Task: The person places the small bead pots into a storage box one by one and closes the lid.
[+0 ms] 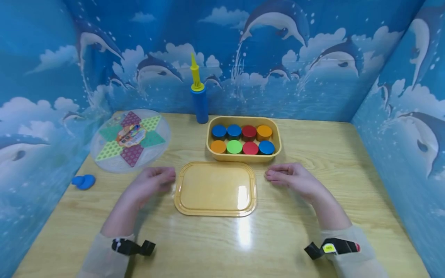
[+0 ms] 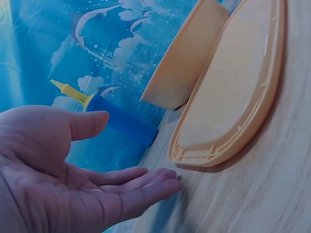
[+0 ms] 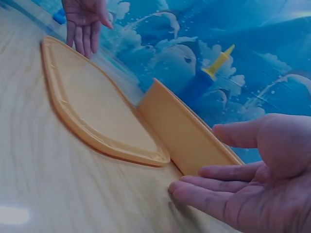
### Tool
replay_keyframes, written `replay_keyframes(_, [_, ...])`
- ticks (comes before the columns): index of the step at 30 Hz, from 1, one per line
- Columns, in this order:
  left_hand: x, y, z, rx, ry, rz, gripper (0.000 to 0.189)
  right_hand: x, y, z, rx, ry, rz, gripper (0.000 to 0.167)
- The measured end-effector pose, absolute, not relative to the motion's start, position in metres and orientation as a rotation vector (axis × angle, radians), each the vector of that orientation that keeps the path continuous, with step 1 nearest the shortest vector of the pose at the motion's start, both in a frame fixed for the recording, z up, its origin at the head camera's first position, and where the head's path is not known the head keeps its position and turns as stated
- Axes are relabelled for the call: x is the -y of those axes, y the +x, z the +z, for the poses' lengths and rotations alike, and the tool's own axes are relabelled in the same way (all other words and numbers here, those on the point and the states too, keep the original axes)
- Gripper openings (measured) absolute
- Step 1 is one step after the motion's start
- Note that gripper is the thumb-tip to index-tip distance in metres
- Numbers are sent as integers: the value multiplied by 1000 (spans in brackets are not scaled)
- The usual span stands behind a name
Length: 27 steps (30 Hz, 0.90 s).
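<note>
A yellow rectangular lid [image 1: 215,189] lies flat on the table with its ridged rim facing up. My left hand [image 1: 156,180] is just off the lid's left end, fingers loosely extended and nothing in them. Off the other end is my right hand [image 1: 290,178], also holding nothing, its thumb apart from the fingers in the right wrist view. Behind the lid stands a matching yellow box [image 1: 244,157]. Inside it sit two rows of round-topped containers in blue, red, green and orange, such as a light green one [image 1: 234,147].
At the back stands a blue hand pump [image 1: 199,106] with a yellow nozzle. A clear round disc with a colourful star board [image 1: 152,138] leans at the back left. A small blue knobbed piece [image 1: 84,181] lies by the left edge. Dolphin-print curtains [image 1: 243,92] enclose the table.
</note>
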State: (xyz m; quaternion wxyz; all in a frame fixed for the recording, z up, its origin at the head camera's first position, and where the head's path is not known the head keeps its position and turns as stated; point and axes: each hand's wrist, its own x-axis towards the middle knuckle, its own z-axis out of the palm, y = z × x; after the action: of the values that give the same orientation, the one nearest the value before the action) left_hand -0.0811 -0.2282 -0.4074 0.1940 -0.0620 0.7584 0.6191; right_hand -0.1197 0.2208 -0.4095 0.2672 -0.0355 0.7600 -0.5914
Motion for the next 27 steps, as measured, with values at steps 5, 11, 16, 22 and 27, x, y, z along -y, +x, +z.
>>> replay_keyframes(5, [224,-79,-406,-2044,-195,1729,59,-206,-117,-414,-1982,-33,-1559,49])
replay_keyframes(11, [224,-79,-405,-2014,-252,1732,64,-196,-116,-419,-1890,-25,-1590,46])
replay_keyframes(16, [223,-81,-407,-1997,-238,1760,63,-195,-117,-420,-1853,-41,-1609,46])
replay_keyframes(22, [220,-79,-408,-1992,-204,1785,59,-192,-118,-419,-1857,-72,-1578,47])
replay_keyframes(27, [220,-77,-404,-2014,-216,1759,64,-187,-116,-418,-1859,-70,-1574,49])
